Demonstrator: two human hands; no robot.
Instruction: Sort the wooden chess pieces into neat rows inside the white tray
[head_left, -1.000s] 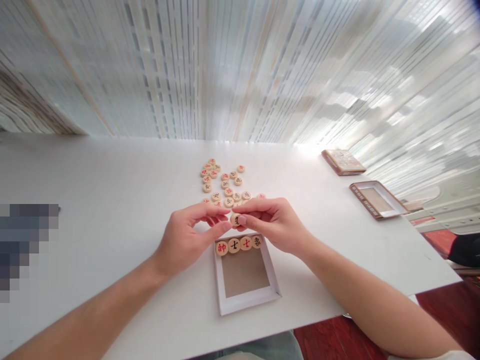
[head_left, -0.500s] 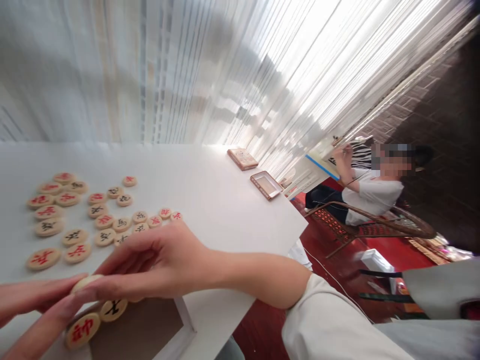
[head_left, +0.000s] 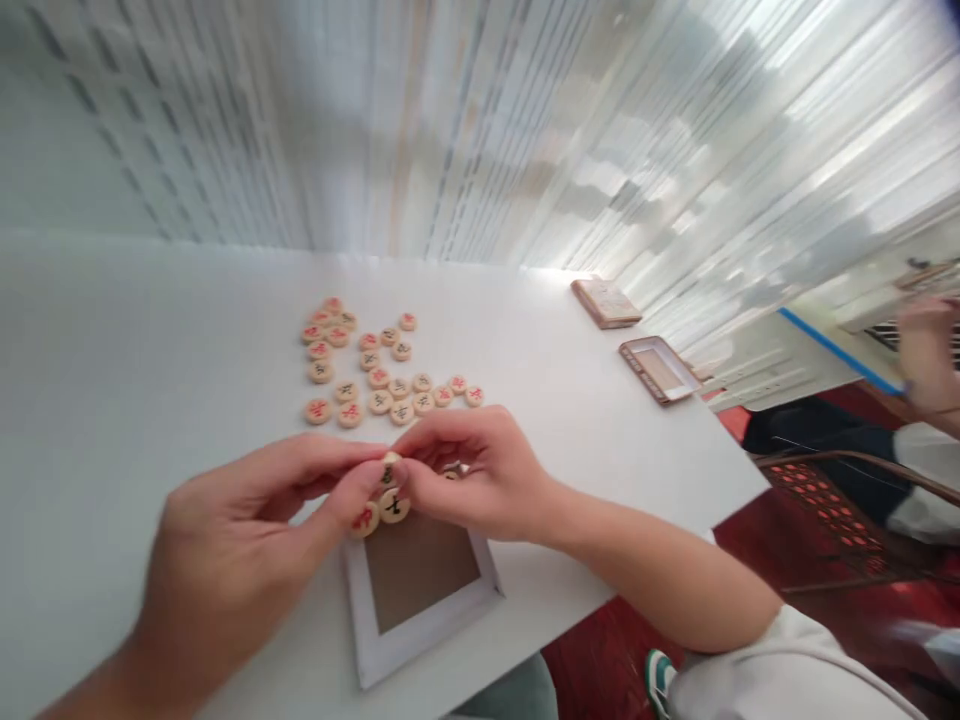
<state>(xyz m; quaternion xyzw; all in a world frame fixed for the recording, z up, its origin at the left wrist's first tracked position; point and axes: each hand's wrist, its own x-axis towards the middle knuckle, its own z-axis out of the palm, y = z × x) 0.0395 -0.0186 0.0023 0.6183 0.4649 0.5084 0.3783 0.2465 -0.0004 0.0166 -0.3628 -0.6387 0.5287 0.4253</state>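
My left hand and my right hand meet over a shallow white-edged box. A wooden Chinese chess piece with a dark mark is pinched between both hands' thumbs and fingers. Just beneath it, at the box's far left corner, are a red-marked piece and a black-marked piece. Part of another piece shows behind my right thumb. Beyond my hands, several red and black pieces lie scattered face up on the white table.
A closed small box and an open tray-like box lie at the table's far right. White string curtains hang behind the table. At right, a person's arm and a woven chair are partly visible.
My view has swung left, so the hands and box appear nearer the middle and the seated person is mostly out of frame. Both hands still pinch a piece; its dark mark now shows.
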